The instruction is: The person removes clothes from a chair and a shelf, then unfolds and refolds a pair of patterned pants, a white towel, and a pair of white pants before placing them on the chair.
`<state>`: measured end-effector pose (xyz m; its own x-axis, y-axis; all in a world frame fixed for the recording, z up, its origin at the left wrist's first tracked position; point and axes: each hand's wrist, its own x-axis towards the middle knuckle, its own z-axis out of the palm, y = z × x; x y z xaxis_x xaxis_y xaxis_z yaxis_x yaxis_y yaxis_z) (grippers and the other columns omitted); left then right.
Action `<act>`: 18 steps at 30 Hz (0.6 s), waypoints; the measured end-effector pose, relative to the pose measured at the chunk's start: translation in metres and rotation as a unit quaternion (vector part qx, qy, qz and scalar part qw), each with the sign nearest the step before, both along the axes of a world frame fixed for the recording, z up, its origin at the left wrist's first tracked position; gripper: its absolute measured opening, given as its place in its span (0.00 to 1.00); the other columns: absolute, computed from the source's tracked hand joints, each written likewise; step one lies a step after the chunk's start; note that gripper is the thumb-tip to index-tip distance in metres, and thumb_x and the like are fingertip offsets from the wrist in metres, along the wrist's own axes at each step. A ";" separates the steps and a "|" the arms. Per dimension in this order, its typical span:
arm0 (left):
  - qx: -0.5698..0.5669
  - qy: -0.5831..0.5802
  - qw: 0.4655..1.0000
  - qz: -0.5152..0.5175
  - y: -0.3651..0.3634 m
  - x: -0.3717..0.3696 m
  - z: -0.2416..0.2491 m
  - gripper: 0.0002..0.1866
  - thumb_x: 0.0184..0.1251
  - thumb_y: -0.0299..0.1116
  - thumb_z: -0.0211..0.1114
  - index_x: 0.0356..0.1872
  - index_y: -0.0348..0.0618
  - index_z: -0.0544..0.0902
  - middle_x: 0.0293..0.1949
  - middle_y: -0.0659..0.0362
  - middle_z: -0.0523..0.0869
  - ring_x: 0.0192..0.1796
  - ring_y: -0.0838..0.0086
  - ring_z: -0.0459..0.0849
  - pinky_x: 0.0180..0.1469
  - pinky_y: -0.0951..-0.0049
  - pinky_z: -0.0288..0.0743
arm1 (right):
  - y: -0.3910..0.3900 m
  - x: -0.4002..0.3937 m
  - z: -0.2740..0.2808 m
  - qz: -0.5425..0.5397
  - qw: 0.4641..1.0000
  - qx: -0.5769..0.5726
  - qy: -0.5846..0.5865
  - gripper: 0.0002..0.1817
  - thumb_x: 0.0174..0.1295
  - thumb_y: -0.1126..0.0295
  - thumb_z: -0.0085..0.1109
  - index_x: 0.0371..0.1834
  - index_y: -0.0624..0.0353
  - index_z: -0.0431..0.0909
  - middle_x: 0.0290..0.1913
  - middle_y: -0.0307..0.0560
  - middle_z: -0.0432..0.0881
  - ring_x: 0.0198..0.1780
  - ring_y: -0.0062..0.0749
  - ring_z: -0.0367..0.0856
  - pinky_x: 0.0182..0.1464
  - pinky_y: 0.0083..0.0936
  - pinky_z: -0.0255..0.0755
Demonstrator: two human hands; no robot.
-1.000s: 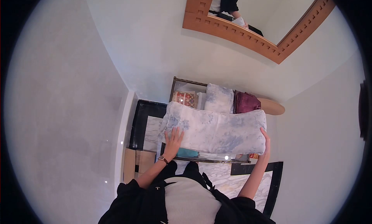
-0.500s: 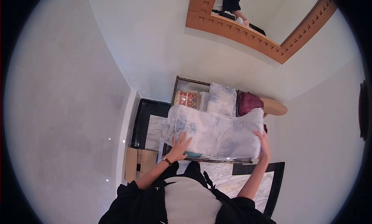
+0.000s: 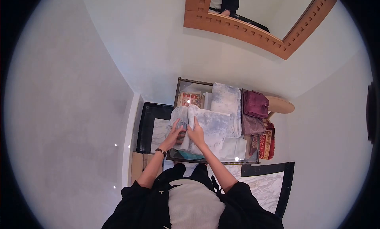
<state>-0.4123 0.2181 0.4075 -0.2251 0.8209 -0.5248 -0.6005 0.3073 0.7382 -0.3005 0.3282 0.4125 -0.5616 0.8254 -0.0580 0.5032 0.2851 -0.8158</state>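
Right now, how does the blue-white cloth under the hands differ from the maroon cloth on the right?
The blue-white cloth is pale and mottled; the maroon cloth is dark and plain. The blue-white cloth is larger and lies at the near left under the left hand and right hand; the maroon cloth lies untouched at the far right. Both are folded on the table.

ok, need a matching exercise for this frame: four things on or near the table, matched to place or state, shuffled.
Things:
1. pale blue marbled cloth
2. maroon folded cloth
3. red patterned cushion
4. round wooden stool

Places or states:
A. past the table's right end, by the wall
B. far left of the table
C. folded over, under the left hand and right hand
D. far right of the table

Pairs: 1-C, 2-D, 3-B, 4-A
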 end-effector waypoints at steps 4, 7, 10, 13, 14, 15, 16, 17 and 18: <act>0.143 0.123 0.978 0.085 0.006 0.010 -0.025 0.33 0.76 0.47 0.57 0.77 0.53 0.56 0.61 0.54 0.74 0.56 0.71 0.77 0.53 0.69 0.75 | -0.017 -0.011 0.005 -0.018 0.999 0.042 0.011 0.39 0.63 0.62 0.58 0.75 0.64 0.56 0.29 0.65 0.84 0.33 0.63 0.83 0.40 0.48 0.75; 0.124 0.153 0.972 0.126 0.003 0.008 -0.030 0.33 0.74 0.42 0.60 0.75 0.49 0.59 0.57 0.53 0.76 0.53 0.72 0.78 0.53 0.71 0.74 | -0.024 -0.008 0.021 0.084 0.993 -0.070 -0.046 0.37 0.65 0.65 0.56 0.75 0.65 0.55 0.31 0.62 0.83 0.33 0.60 0.83 0.41 0.44 0.75; 0.000 0.283 0.958 0.046 -0.006 -0.005 -0.052 0.29 0.71 0.32 0.60 0.71 0.44 0.64 0.56 0.54 0.77 0.59 0.71 0.75 0.61 0.65 0.69 | -0.030 0.001 -0.036 0.187 0.980 -0.061 0.037 0.35 0.65 0.68 0.55 0.75 0.63 0.56 0.39 0.59 0.82 0.39 0.53 0.81 0.46 0.37 0.75; -0.041 0.434 0.899 0.034 -0.011 -0.012 -0.040 0.27 0.67 0.28 0.59 0.67 0.42 0.67 0.54 0.44 0.79 0.51 0.60 0.81 0.56 0.69 0.72 | -0.041 0.023 -0.020 0.186 0.978 0.090 -0.033 0.34 0.64 0.70 0.56 0.74 0.61 0.59 0.55 0.58 0.78 0.53 0.50 0.77 0.57 0.39 0.69; -0.032 0.524 0.849 0.055 -0.012 -0.014 -0.040 0.26 0.66 0.27 0.58 0.67 0.42 0.68 0.53 0.44 0.80 0.49 0.57 0.82 0.54 0.66 0.73 | -0.043 0.032 -0.014 0.173 0.974 0.138 -0.039 0.34 0.63 0.69 0.57 0.74 0.60 0.60 0.57 0.58 0.75 0.56 0.51 0.74 0.59 0.42 0.67; -0.021 0.609 0.790 0.075 -0.013 -0.019 -0.047 0.26 0.65 0.26 0.57 0.66 0.41 0.69 0.51 0.43 0.81 0.48 0.53 0.82 0.53 0.64 0.74 | -0.044 0.042 -0.011 0.158 0.969 0.186 -0.046 0.34 0.62 0.69 0.58 0.73 0.59 0.61 0.60 0.57 0.73 0.60 0.52 0.71 0.62 0.45 0.64; -0.010 0.687 0.721 0.094 -0.013 -0.024 -0.061 0.26 0.64 0.24 0.56 0.65 0.41 0.70 0.49 0.43 0.82 0.47 0.49 0.82 0.51 0.61 0.75 | -0.045 0.050 -0.011 0.143 0.960 0.233 -0.053 0.34 0.61 0.68 0.59 0.73 0.58 0.62 0.63 0.56 0.71 0.63 0.53 0.69 0.65 0.48 0.62; 0.021 0.693 0.714 0.096 -0.012 -0.030 -0.074 0.26 0.63 0.23 0.56 0.64 0.40 0.70 0.47 0.42 0.82 0.46 0.47 0.82 0.51 0.59 0.75 | -0.046 0.056 -0.012 0.144 0.960 0.233 -0.059 0.34 0.61 0.67 0.60 0.73 0.57 0.62 0.64 0.57 0.69 0.66 0.55 0.66 0.66 0.52 0.58; 0.051 0.699 0.707 0.098 -0.011 -0.038 -0.095 0.25 0.62 0.22 0.55 0.64 0.40 0.70 0.45 0.42 0.83 0.45 0.46 0.82 0.51 0.57 0.75 | -0.046 0.062 -0.014 0.145 0.960 0.232 -0.066 0.34 0.61 0.66 0.60 0.73 0.57 0.62 0.66 0.57 0.67 0.68 0.56 0.63 0.68 0.55 0.55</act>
<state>-0.4505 0.2075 0.3122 -0.5800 0.7194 0.3822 0.7134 0.2221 0.6646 -0.2387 0.2817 0.3987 -0.7849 0.5896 0.1906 0.4383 0.7457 -0.5018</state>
